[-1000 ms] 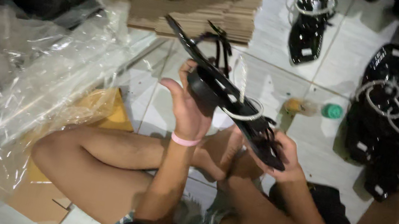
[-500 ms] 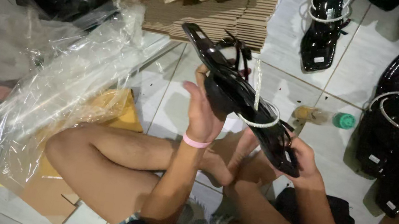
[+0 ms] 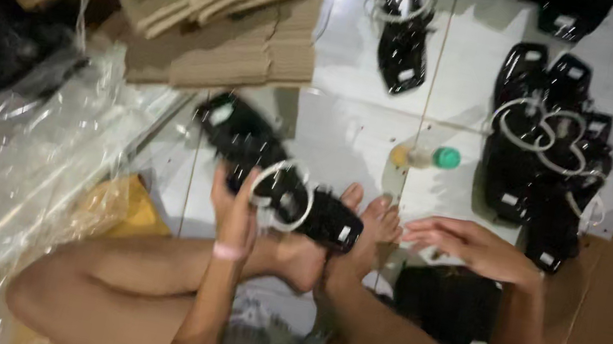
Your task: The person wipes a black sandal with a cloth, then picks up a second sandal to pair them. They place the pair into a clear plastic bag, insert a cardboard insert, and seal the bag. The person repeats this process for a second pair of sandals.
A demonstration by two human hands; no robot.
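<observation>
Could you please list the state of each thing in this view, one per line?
Left hand: shut on black sandal pair.
Black sandal pair: bundled by a white loop, held off the floor.
Right hand: open, empty.
Small bottle: lying on its side, green cap on.
Cardboard sheets: flat, stacked.
Sandal pile: lying on floor.

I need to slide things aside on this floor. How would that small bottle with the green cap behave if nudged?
The bottle lies on its side on smooth tile, so it would probably roll. It looks small and likely light. The right hand is nearest it.
</observation>
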